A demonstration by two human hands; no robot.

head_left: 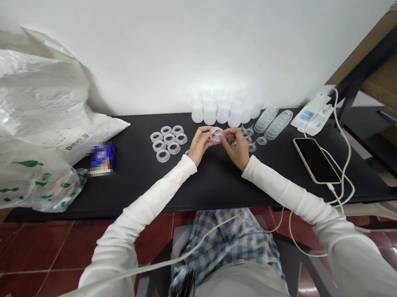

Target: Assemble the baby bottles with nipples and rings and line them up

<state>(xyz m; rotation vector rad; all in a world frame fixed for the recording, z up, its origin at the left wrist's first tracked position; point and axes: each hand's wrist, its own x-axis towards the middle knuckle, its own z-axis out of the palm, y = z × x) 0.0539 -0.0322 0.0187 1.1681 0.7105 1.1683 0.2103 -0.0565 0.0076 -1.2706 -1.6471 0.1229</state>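
Above the black table (pixel 202 186), my left hand (pixel 200 144) is closed around a clear plastic ring (pixel 215 133), holding it tilted up. My right hand (pixel 236 145) meets the ring's right side, its thumb and fingers pinched there; whether a small part is between them I cannot make out. Several similar rings (pixel 163 156) lie grouped to the left of my hands. Small clear flanged pieces (pixel 261 140) lie just beyond and right of my right hand, partly hidden by it. Behind them stand several frosted white cups (pixel 210 112) against the wall.
Two stacks of clear cups (pixel 279 125) lie right of the frosted ones. Farther right are a white packet (pixel 311 114) and a phone (pixel 316 159) with a white charging cable (pixel 345 166). Large plastic bags (pixel 25 86) and a blue packet (pixel 102 158) occupy the left.
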